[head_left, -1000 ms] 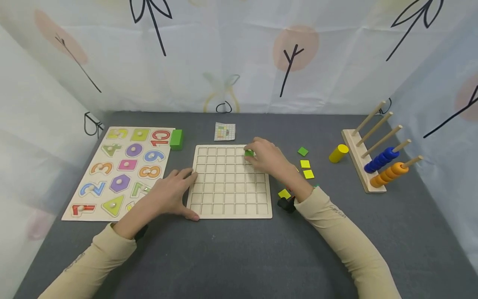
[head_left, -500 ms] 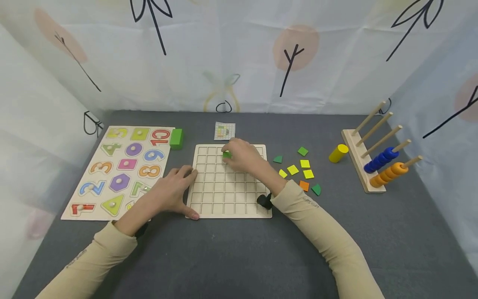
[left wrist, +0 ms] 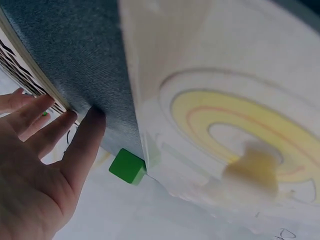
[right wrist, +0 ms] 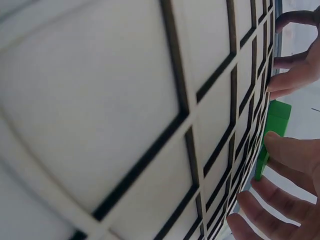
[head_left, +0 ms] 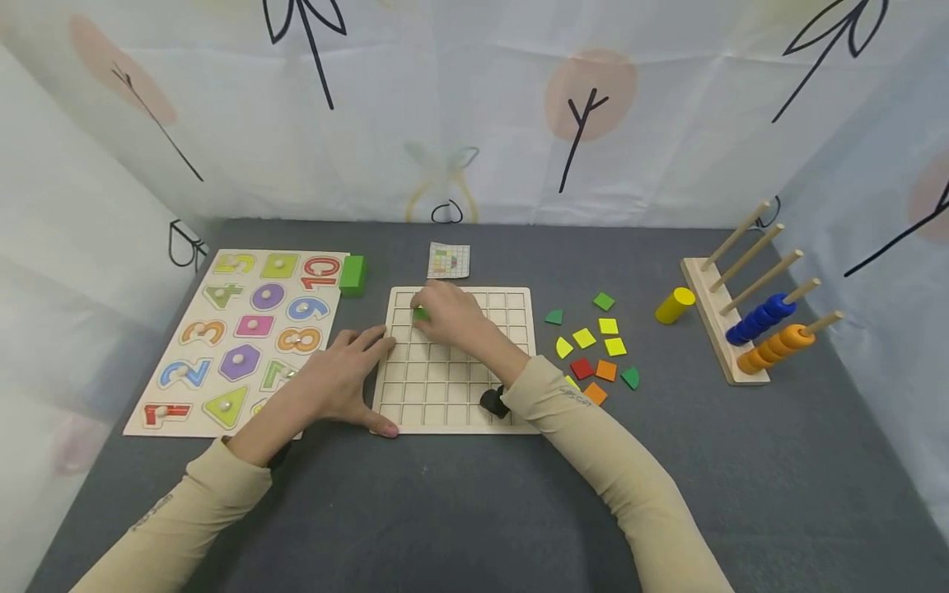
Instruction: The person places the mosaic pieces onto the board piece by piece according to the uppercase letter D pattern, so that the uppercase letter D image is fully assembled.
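My right hand (head_left: 450, 315) pinches a small green tile (head_left: 421, 314) between thumb and fingers, over the upper left of the wooden grid board (head_left: 452, 403). In the right wrist view the green tile (right wrist: 261, 164) stands edge-on beneath the thumb. My left hand (head_left: 339, 379) lies at the board's left side, fingertips at the edge and thumb near the lower left corner. From the left wrist view, the fingers of the left hand (left wrist: 45, 150) look spread and mostly straight. A small printed pattern card (head_left: 448, 260) lies just behind the board.
Left of the board lies a number-and-shape puzzle (head_left: 215, 362) with a green block (head_left: 352, 276) at its corner. Several loose tiles, including a red tile (head_left: 582, 368), lie to the right. Farther right are a yellow cylinder (head_left: 675, 305) and a peg stand (head_left: 722, 329) with beads.
My right hand has moved left across the upper part of the board, carrying the green tile. More loose tiles show on the right. The left hand has stayed at the board's edge.
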`<state>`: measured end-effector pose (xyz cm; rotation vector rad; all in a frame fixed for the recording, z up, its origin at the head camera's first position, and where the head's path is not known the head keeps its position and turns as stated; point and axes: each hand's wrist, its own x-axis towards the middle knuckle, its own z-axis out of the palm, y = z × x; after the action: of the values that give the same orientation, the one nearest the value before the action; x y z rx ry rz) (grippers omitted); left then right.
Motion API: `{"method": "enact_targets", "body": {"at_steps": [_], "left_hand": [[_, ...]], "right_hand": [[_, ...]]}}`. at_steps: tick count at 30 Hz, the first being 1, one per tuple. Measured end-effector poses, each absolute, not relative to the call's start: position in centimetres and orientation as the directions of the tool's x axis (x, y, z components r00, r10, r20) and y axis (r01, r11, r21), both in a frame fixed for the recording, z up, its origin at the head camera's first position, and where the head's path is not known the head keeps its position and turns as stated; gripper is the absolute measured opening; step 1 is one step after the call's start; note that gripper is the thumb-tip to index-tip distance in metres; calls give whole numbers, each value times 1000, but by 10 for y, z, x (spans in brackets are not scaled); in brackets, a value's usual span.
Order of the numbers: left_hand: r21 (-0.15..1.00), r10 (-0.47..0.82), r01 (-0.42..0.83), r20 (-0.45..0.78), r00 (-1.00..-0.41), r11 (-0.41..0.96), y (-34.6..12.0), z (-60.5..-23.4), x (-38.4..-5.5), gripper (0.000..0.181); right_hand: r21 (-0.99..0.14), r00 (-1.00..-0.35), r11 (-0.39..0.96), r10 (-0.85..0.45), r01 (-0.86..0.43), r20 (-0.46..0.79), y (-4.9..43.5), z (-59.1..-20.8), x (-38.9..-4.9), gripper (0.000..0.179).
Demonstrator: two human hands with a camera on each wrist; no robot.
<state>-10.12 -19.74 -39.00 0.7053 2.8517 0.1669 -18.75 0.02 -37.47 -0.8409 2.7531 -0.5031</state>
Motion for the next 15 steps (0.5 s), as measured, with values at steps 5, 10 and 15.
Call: {"method": "enact_targets", "body": {"at_steps": [5, 10, 15], "left_hand": [[152, 479, 458, -153, -865, 876, -198, -391, -101, 128], [154, 479, 458, -155, -864, 876, -199, -392, -102, 128], [154, 478, 456, -164, -863, 876, -198, -393, -102, 128]], "right_hand": [[-377, -822, 784, -562, -493, -93, -3, -378, -190, 22], [-374, -827, 792, -553, -483, -103, -5, -380, -191, 24], [-363, -831, 799, -547, -479, -107, -6, -382, -191, 25]]}}
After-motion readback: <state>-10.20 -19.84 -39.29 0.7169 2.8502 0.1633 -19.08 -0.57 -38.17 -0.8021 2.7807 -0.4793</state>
